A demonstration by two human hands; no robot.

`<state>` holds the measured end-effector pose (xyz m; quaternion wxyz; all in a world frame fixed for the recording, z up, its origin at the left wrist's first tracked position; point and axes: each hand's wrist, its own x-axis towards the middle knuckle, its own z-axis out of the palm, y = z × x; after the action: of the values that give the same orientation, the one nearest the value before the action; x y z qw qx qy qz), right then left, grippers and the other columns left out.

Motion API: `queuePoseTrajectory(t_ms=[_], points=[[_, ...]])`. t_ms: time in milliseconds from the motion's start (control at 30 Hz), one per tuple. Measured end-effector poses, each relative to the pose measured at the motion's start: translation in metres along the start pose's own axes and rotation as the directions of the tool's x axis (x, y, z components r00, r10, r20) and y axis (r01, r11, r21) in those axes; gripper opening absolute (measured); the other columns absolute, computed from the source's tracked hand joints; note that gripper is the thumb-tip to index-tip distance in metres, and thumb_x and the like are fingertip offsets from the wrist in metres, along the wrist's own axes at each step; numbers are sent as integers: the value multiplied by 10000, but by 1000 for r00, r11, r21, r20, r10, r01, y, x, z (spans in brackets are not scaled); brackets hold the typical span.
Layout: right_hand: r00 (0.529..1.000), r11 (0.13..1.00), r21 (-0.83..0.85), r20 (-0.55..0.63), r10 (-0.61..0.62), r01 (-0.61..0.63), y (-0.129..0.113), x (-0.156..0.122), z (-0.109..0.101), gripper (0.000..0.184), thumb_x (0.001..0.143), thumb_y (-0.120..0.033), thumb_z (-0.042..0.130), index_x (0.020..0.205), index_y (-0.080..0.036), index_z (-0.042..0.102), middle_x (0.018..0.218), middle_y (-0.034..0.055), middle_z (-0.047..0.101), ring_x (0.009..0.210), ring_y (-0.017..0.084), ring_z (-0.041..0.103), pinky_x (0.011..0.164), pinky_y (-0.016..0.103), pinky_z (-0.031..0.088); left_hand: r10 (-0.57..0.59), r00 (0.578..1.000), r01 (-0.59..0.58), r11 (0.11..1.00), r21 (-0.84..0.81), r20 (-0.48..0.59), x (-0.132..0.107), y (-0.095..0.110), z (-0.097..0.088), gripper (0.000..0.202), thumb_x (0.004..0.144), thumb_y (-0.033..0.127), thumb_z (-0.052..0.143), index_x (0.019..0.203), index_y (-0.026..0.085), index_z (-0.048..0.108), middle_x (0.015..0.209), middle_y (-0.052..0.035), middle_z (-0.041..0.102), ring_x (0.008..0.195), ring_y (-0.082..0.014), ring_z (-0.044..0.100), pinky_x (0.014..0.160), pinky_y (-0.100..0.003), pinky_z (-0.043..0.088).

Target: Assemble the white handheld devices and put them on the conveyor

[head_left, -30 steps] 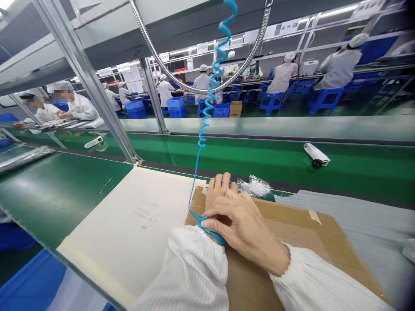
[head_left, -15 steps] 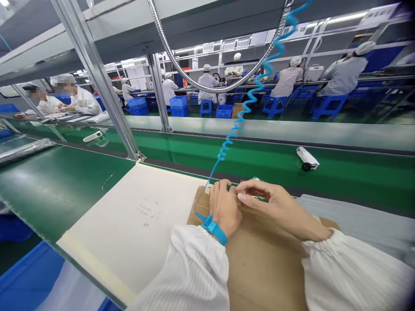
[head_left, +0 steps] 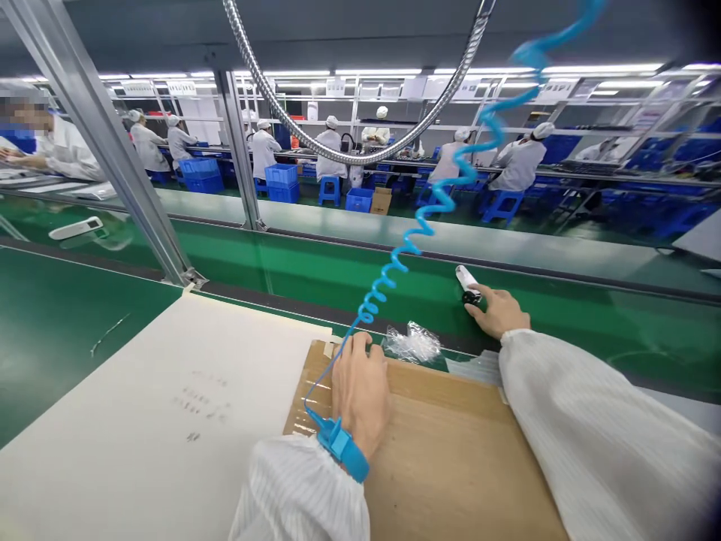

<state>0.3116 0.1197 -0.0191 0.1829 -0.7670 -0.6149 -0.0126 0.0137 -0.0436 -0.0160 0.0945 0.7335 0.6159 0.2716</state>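
Note:
My left hand [head_left: 360,391] lies palm down on a brown cardboard sheet [head_left: 451,451], fingers slightly bent towards its far edge. A blue wrist strap [head_left: 342,449] with a coiled blue cord [head_left: 388,276] is around that wrist. Crumpled clear plastic [head_left: 414,343] sits just right of the left fingertips. My right hand [head_left: 499,312] reaches over the green belt [head_left: 338,272]. Its thumb and forefinger close around the black end of a white handheld device [head_left: 466,279], which lies on the belt.
White paper [head_left: 169,398] with faint writing is taped left of the cardboard. A metal post [head_left: 107,143] rises at left, and a flexible metal hose [head_left: 360,158] hangs ahead. Another white device [head_left: 76,228] lies on the belt. Co-workers in white sit beyond, near blue crates [head_left: 282,180].
My hands have parted. The right one has moved forward from the cardboard to the white device; the left stays on the cardboard. Clear plastic now shows beside it. The view has turned right.

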Motion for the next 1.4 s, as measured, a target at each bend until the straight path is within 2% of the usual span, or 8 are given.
queuePoseTrajectory(t_ms=[167, 367, 467, 667, 900, 1067, 1267, 1400], points=[[991, 999, -36, 133, 27, -22, -15, 13, 2, 318, 878, -423, 596, 1126, -244, 682, 1110, 206, 637, 1047, 402, 566, 843, 575, 377, -7, 1000, 7, 1000, 30, 15, 2, 0, -3, 158, 936, 162, 493, 955, 151, 650, 1224, -110, 592, 1114, -275, 533, 938, -465, 439], [977, 956, 293, 202, -72, 10, -40, -34, -60, 420, 905, -530, 547, 1222, -264, 617, 837, 70, 661, 802, 236, 600, 758, 390, 456, 81, 996, -81, 997, -16, -32, 1, 4, -7, 158, 946, 173, 483, 981, 155, 636, 1213, -126, 602, 1113, -280, 543, 905, -448, 469], [959, 695, 714, 247, -140, -82, -58, -93, -99, 543, 823, -673, 601, 1193, -276, 615, 860, 75, 667, 831, 247, 600, 765, 393, 486, 208, 966, -225, 969, -99, -155, -1, 13, -12, 298, 938, 204, 520, 1228, 143, 557, 1383, -148, 521, 1269, -302, 472, 996, -455, 451], [822, 345, 832, 522, -226, -434, -91, -194, -112, 511, 796, -748, 568, 934, -257, 605, 716, 13, 552, 629, 179, 500, 640, 363, 500, 449, 879, -477, 830, -290, -162, -10, 27, -19, 382, 975, 191, 433, 1355, 178, 467, 1399, -123, 551, 1334, -269, 462, 1101, -433, 367], [991, 779, 627, 93, -99, 18, -83, -212, -94, 470, 866, -645, 558, 1097, -240, 615, 812, 35, 644, 762, 222, 580, 738, 370, 466, 267, 961, -221, 895, -387, 68, -14, 25, -19, 245, 1007, 301, 396, 1063, 212, 618, 988, -70, 705, 870, -236, 650, 686, -307, 412], [841, 835, 147, -218, -495, 530, -85, -198, -96, 226, 960, -434, 525, 1011, -285, 687, 975, 41, 707, 855, 222, 607, 777, 384, 373, 293, 955, -256, 881, -397, 35, -14, 24, -20, 301, 995, 277, 409, 1216, 222, 605, 1074, -90, 702, 931, -246, 647, 711, -305, 409], [744, 766, -41, -208, -635, 642, -96, -199, -91, 258, 986, -273, 464, 799, -253, 640, 923, 35, 721, 837, 215, 587, 782, 391, 323, 59, 995, -5, 846, -533, 84, -5, 15, -14, 254, 910, 187, 474, 1074, 226, 664, 932, -97, 707, 846, -251, 657, 713, -315, 441], [864, 803, 326, -116, -491, 500, -101, -188, -80, 222, 983, -395, 437, 867, -252, 561, 972, 43, 694, 857, 221, 602, 757, 354, 402, -268, 947, 295, 515, -805, 176, 11, 2, -10, 268, 918, 200, 462, 1136, 193, 619, 970, -83, 678, 704, -180, 649, 662, -294, 498]])
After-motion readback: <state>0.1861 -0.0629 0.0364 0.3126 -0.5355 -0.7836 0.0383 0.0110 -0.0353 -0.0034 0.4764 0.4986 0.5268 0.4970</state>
